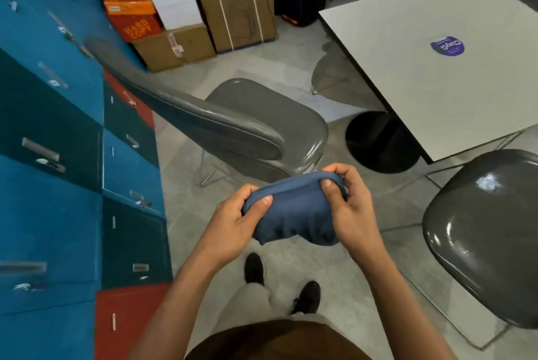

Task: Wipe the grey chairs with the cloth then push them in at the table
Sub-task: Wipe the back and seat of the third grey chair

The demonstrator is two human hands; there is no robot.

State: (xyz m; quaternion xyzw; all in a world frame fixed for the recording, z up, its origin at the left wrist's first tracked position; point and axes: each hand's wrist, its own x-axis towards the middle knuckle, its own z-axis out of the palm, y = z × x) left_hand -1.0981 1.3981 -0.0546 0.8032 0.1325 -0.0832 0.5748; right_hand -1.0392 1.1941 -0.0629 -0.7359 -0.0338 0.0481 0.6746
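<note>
Both hands clamped on the cloth, chairs not touched yet.

left hand (233, 223) and right hand (348, 202) each pinch an end of the blue cloth (294, 211), thumbs on top, fingers curled under; cloth bunched between them at frame centre. Looks like folding it into a pad before wiping. Near grey chair (262, 118) sits just above the hands in frame, backrest toward the person, seat facing the table (436, 68), pulled well out. Second grey chair (489, 231) at right edge, lower right, also out from the table. Blue lockers (58, 156) fill the left, boxes (186, 10) stacked top centre. Judgement: wipe starts on the near chair.
</note>
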